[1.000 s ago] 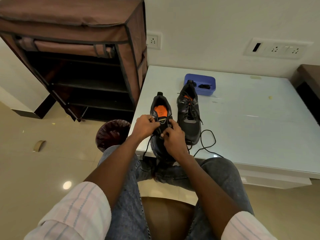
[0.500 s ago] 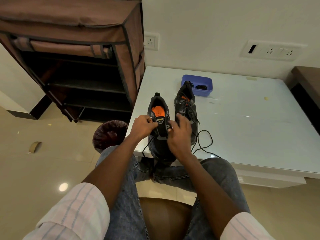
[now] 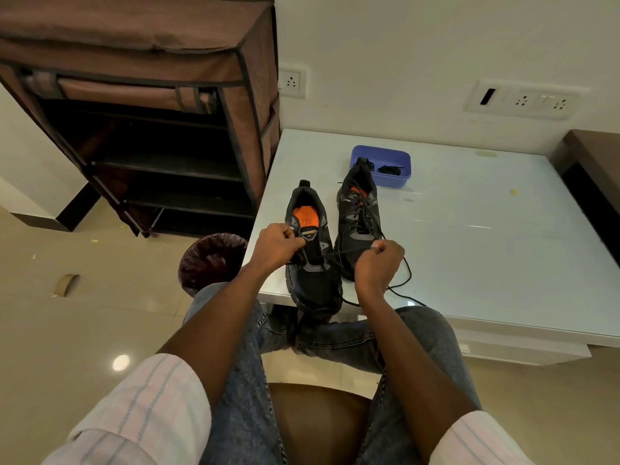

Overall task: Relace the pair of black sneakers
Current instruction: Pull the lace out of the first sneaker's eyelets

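A seated person works at the near edge of a white table (image 3: 486, 236), on which two black sneakers stand side by side, toes toward the sitter. The near sneaker (image 3: 310, 263) — orange insole showing, toe overhanging the table's edge — is the one being laced. The left hand (image 3: 276, 245) is curled at the shoe's left eyelet row, fingers apparently pinching the lace end there, though the pinch itself is too small to make out clearly. The right hand (image 3: 377, 266) is closed round the black lace (image 3: 349, 251), drawn taut from the shoe's eyelets out to the right; the slack loops over the tabletop beyond the wrist. The second sneaker (image 3: 359, 216) stands just beside the first, already laced. Behind it sits a blue tray (image 3: 397, 156) — touching or nearly touching the heel — with dark lace pieces inside. To the left stand a brown fabric shoe rack (image 3: 141, 62) and, near the table corner, a lined waste bin (image 3: 211, 256).
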Tool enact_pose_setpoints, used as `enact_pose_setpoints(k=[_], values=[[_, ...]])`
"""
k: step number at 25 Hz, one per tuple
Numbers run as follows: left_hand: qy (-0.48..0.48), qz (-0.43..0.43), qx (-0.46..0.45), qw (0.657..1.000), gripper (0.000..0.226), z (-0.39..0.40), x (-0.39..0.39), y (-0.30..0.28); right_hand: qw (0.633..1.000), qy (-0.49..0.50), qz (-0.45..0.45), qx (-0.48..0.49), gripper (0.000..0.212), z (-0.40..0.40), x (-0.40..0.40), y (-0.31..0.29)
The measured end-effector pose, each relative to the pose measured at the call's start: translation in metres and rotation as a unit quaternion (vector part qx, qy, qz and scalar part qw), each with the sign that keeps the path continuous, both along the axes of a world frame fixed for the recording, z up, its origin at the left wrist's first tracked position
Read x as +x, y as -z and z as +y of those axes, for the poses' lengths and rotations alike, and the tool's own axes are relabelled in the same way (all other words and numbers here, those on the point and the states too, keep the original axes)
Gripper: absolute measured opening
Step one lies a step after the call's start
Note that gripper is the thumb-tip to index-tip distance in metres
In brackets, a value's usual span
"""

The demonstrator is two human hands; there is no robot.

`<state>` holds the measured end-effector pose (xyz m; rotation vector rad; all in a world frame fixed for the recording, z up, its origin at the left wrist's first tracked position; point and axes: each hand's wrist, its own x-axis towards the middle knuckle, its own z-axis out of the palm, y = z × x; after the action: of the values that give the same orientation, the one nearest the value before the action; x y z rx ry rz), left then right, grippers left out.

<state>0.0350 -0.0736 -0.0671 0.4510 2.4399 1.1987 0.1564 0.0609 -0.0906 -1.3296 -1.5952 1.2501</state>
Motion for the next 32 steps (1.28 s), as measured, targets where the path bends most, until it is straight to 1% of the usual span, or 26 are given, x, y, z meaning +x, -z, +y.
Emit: enact_pose_setpoints(k=[1,2,3,4,6,7,8,10,12,13,15,17,19,20,22,23,24,25,26,27,28,29,30,31,32], values=[[0.002,0.003,-0.005,1.000,0.019,0.000,0.000,-0.001,0.996,-0.030,-0.045,0.076,0.032,0.003,0.002,0.002],[0.004,0.006,-0.009,1.000,0.019,0.001,0.000,0.000,0.983,-0.085,-0.068,0.148,0.039,0.001,0.002,0.003],[0.006,0.008,-0.011,1.000,0.019,0.000,0.000,0.000,0.963,-0.160,-0.072,0.203,0.040,-0.005,0.001,0.007],[0.007,0.007,-0.009,1.000,0.020,0.000,0.000,0.000,0.937,-0.239,-0.080,0.243,0.036,-0.013,-0.002,0.010],[0.007,0.006,-0.004,1.000,0.020,-0.001,-0.001,0.001,0.879,-0.363,-0.116,0.287,0.026,-0.027,-0.008,0.021],[0.008,0.007,-0.003,1.000,0.019,-0.001,0.000,0.001,0.867,-0.392,-0.131,0.279,0.021,-0.029,-0.010,0.025],[0.010,0.009,-0.004,1.000,0.019,-0.002,0.000,0.001,0.871,-0.400,-0.135,0.251,0.018,-0.030,-0.012,0.025],[0.015,0.009,-0.003,1.000,0.018,-0.002,-0.002,0.001,0.888,-0.394,-0.138,0.194,0.016,-0.029,-0.013,0.020],[0.019,0.006,0.004,1.000,0.018,-0.001,-0.003,0.002,0.906,-0.363,-0.128,0.176,0.019,-0.026,-0.011,0.014],[0.019,0.006,0.004,1.000,0.018,-0.001,-0.002,0.002,0.924,-0.333,-0.109,0.156,0.020,-0.023,-0.010,0.011],[0.017,0.004,0.003,1.000,0.018,-0.001,-0.001,0.001,0.961,-0.258,-0.065,0.081,0.020,-0.020,-0.008,0.007],[0.021,0.002,0.000,1.000,0.017,0.000,-0.001,0.000,0.977,-0.207,-0.049,0.001,0.020,-0.020,-0.008,0.008],[0.024,0.007,-0.003,1.000,0.018,0.000,0.000,0.000,0.981,-0.177,-0.028,-0.080,0.019,-0.021,-0.010,0.009],[0.022,0.009,-0.002,1.000,0.019,-0.001,-0.001,0.000,0.978,-0.152,0.014,-0.143,0.018,-0.021,-0.011,0.007],[0.016,0.009,-0.001,1.000,0.023,-0.003,-0.001,0.001,0.951,-0.096,0.126,-0.266,0.018,-0.015,-0.011,0.000],[0.019,0.010,-0.003,1.000,0.023,-0.004,0.001,0.001,0.943,-0.084,0.145,-0.286,0.019,-0.011,-0.008,-0.002],[0.027,0.012,-0.008,1.000,0.024,-0.004,0.002,0.000,0.954,-0.090,0.118,-0.261,0.018,-0.009,-0.003,-0.007],[0.035,0.015,-0.012,0.999,0.024,-0.004,0.004,-0.001,0.973,-0.117,0.039,-0.193,0.017,-0.010,0.002,-0.012],[0.040,0.016,-0.014,0.999,0.025,-0.004,0.006,-0.002,0.980,-0.154,-0.063,-0.110,0.016,-0.016,0.010,-0.018],[0.041,0.019,-0.017,0.999,0.025,-0.003,0.006,-0.003,0.969,-0.193,-0.148,-0.039,0.017,-0.023,0.015,-0.023],[0.041,0.023,-0.021,0.999,0.025,-0.004,0.007,-0.003,0.950,-0.242,-0.196,-0.012,0.017,-0.032,0.020,-0.028],[0.042,0.032,-0.030,0.998,0.026,-0.005,0.008,-0.003,0.926,-0.309,-0.218,-0.018,0.018,-0.040,0.026,-0.032],[0.043,0.043,-0.040,0.997,0.026,-0.006,0.009,-0.003,0.888,-0.392,-0.237,-0.038,0.018,-0.047,0.034,-0.038],[0.042,0.050,-0.047,0.997,0.027,-0.008,0.011,-0.003,0.839,-0.476,-0.256,-0.060,0.016,-0.051,0.043,-0.045],[0.040,0.053,-0.045,0.997,0.027,-0.008,0.012,-0.002,0.802,-0.533,-0.262,-0.064,0.012,-0.052,0.052,-0.052]])
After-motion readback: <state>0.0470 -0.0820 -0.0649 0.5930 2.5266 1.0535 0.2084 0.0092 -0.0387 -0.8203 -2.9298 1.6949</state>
